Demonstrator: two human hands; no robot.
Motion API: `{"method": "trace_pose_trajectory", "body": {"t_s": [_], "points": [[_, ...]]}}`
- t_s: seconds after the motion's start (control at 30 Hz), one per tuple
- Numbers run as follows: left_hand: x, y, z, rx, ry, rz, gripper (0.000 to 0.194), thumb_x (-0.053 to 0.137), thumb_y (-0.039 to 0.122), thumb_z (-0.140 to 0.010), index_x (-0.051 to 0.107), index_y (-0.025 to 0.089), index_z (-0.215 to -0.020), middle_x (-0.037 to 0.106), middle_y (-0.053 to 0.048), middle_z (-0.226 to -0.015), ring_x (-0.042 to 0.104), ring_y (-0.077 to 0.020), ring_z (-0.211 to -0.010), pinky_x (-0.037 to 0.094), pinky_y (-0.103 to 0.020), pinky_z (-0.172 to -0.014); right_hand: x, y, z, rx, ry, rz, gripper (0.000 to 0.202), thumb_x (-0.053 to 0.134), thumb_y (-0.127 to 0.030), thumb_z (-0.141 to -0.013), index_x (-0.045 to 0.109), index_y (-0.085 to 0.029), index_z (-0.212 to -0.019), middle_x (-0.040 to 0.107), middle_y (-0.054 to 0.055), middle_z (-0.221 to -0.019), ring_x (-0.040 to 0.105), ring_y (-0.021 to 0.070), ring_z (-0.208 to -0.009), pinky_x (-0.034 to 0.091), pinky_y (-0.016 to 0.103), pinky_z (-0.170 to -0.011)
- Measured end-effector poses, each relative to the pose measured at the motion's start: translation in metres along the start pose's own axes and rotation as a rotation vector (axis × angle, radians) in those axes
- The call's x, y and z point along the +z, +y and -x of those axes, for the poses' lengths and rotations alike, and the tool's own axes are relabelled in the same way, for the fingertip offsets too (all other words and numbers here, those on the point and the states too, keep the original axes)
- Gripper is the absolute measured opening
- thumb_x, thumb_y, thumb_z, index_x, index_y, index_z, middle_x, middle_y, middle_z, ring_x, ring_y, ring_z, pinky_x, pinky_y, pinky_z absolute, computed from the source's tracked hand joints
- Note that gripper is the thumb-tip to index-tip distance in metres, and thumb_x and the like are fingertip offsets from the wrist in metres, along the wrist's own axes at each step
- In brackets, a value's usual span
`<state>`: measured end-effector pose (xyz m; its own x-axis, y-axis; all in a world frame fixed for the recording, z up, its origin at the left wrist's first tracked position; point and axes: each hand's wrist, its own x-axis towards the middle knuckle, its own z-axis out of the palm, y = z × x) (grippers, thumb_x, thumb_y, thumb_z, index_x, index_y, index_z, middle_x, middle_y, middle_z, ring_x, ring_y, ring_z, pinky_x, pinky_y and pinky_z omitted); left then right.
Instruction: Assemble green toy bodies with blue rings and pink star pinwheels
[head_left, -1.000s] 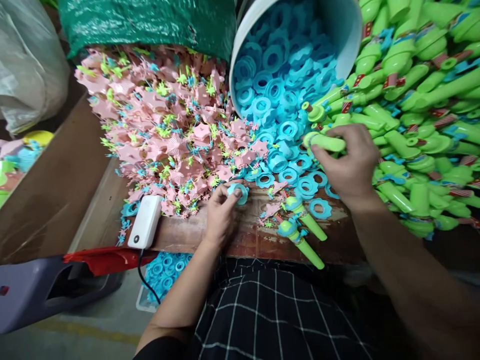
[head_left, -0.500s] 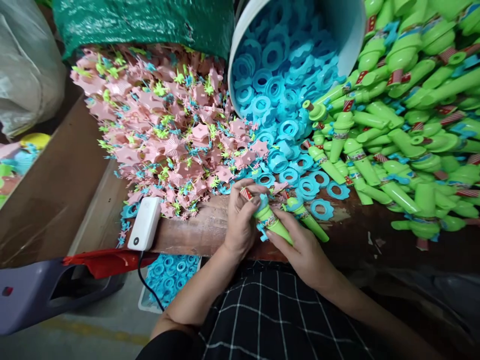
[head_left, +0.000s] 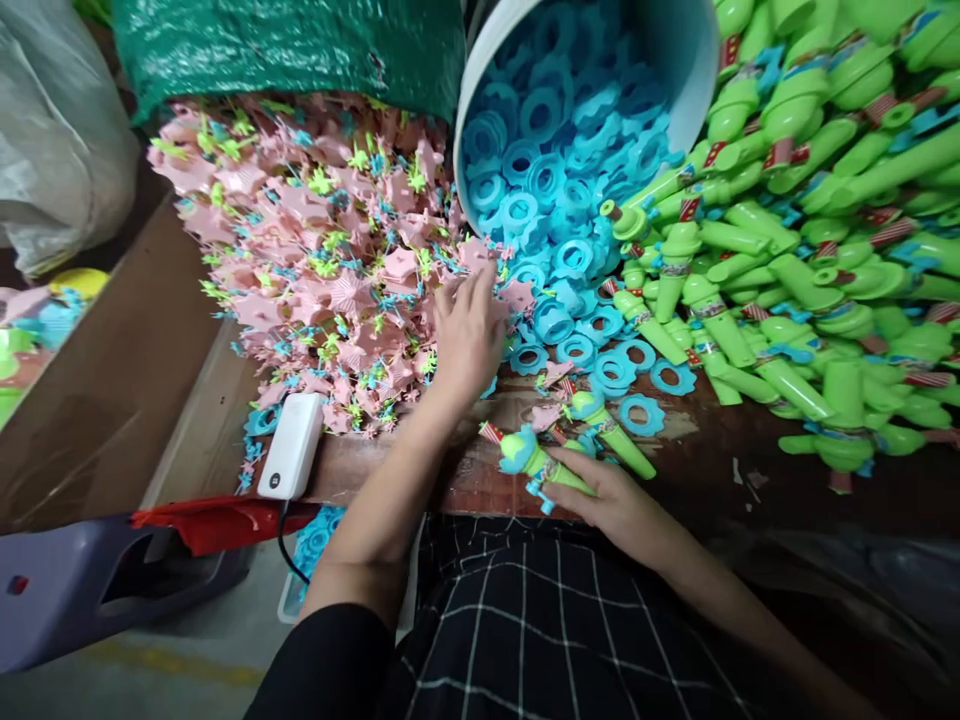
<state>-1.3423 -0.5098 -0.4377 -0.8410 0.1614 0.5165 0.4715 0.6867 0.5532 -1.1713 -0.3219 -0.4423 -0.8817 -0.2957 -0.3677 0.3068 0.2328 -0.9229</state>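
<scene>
My right hand (head_left: 611, 500) is closed round the lower end of a green plastic toy (head_left: 541, 462). This toy has a red-and-white striped tip, a pale blue scalloped ring near its top and a small blue part on its side. Stretched forward, my left hand (head_left: 469, 320) rests its spread fingers on the right side of a heap of pink umbrella-shaped pieces (head_left: 337, 250); its fingertips are partly lost among them. Just beyond my right hand, a second green toy (head_left: 619, 440) lies on the wooden table (head_left: 420, 460), with a few pink pieces next to it.
A tipped white bucket (head_left: 463, 150) spills blue scalloped rings (head_left: 574, 255) onto the table. Green toys (head_left: 810, 290) are heaped at the right. A white power bank (head_left: 291, 445) with a cable sits at the front left edge, near a cardboard wall (head_left: 112, 360). Behind the pink heap hangs a green sack (head_left: 292, 50).
My left hand has let go of the green toy and moved forward onto the pink heap. My right hand keeps the toy, now slightly lower and tilted flatter.
</scene>
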Motion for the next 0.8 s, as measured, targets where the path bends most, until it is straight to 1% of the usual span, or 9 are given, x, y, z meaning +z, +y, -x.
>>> {"method": "trace_pose_trajectory", "body": {"t_s": [0.07,0.13,0.27,0.37,0.43,0.5,0.6,0.7,0.8], "points": [[0.001,-0.012,-0.011,0.070,-0.071,-0.195,0.048,0.052,0.015,-0.097,0.057,0.023,-0.143,0.069,-0.012,-0.118,0.049,-0.0351,-0.125,0.038,-0.058,-0.108,0.001,0.000,-0.002,-0.085,0.066,0.235,0.042,0.064,-0.047,-0.091,0.069,-0.020,-0.124,0.075,0.009,-0.114,0.070,0.0271,-0.105,0.057,0.042,-0.089],[-0.004,-0.015,-0.013,0.121,-0.064,-0.249,0.042,0.052,0.015,-0.098,0.063,0.025,-0.137,0.072,-0.008,-0.105,0.053,-0.0333,-0.117,0.040,-0.057,-0.104,0.002,0.001,-0.004,-0.142,0.162,0.403,0.043,0.060,-0.046,-0.094,0.068,-0.019,-0.126,0.075,0.012,-0.118,0.071,0.0319,-0.107,0.057,0.048,-0.092],[-0.032,0.000,0.006,0.128,0.182,-0.100,0.038,0.055,0.020,-0.100,0.062,0.027,-0.136,0.066,-0.007,-0.120,0.055,-0.0261,-0.115,0.044,-0.046,-0.103,-0.005,0.007,-0.010,-0.245,0.380,0.554,0.045,0.056,-0.047,-0.097,0.066,-0.017,-0.129,0.073,0.016,-0.122,0.072,0.0347,-0.108,0.058,0.048,-0.090],[-0.045,0.016,0.041,-0.027,0.289,0.100,0.044,0.057,0.020,-0.099,0.055,0.026,-0.142,0.060,-0.009,-0.130,0.056,-0.0235,-0.119,0.048,-0.041,-0.104,-0.018,0.005,-0.011,-0.219,0.474,0.446,0.044,0.057,-0.052,-0.097,0.070,-0.019,-0.122,0.077,0.011,-0.110,0.074,0.0295,-0.098,0.060,0.040,-0.084],[-0.041,0.023,0.073,-0.146,0.212,0.224,0.050,0.058,0.019,-0.099,0.049,0.028,-0.147,0.059,-0.009,-0.134,0.057,-0.0231,-0.121,0.049,-0.042,-0.105,-0.026,0.002,-0.009,-0.159,0.454,0.353,0.045,0.056,-0.054,-0.097,0.071,-0.020,-0.123,0.078,0.008,-0.105,0.075,0.0271,-0.093,0.061,0.038,-0.083],[-0.027,0.025,0.104,-0.205,0.016,0.304,0.054,0.060,0.017,-0.097,0.047,0.030,-0.148,0.062,-0.008,-0.130,0.060,-0.0221,-0.117,0.052,-0.041,-0.101,-0.032,0.000,-0.004,-0.126,0.375,0.323,0.047,0.059,-0.053,-0.096,0.071,-0.019,-0.125,0.078,0.008,-0.111,0.075,0.0279,-0.101,0.061,0.040,-0.090],[-0.005,0.021,0.138,-0.205,-0.240,0.301,0.050,0.060,0.013,-0.095,0.055,0.028,-0.143,0.063,-0.007,-0.113,0.064,-0.0202,-0.102,0.056,-0.039,-0.092,-0.033,0.000,0.005,-0.132,0.260,0.446,0.044,0.064,-0.049,-0.092,0.074,-0.019,-0.123,0.075,0.008,-0.119,0.073,0.0310,-0.109,0.060,0.043,-0.094],[0.004,0.014,0.148,-0.190,-0.312,0.282,0.048,0.059,0.015,-0.097,0.054,0.026,-0.144,0.059,-0.007,-0.111,0.063,-0.0199,-0.102,0.056,-0.038,-0.091,-0.031,0.004,0.014,-0.124,0.254,0.613,0.041,0.062,-0.047,-0.093,0.075,-0.021,-0.122,0.076,0.007,-0.116,0.075,0.0332,-0.103,0.063,0.046,-0.084],[0.002,0.008,0.144,-0.164,-0.342,0.316,0.049,0.061,0.019,-0.097,0.053,0.027,-0.145,0.059,-0.005,-0.109,0.063,-0.0190,-0.101,0.056,-0.037,-0.092,-0.029,0.007,0.019,-0.120,0.299,0.709,0.042,0.059,-0.049,-0.095,0.075,-0.022,-0.124,0.077,0.008,-0.113,0.075,0.0349,-0.100,0.064,0.047,-0.075]]}}
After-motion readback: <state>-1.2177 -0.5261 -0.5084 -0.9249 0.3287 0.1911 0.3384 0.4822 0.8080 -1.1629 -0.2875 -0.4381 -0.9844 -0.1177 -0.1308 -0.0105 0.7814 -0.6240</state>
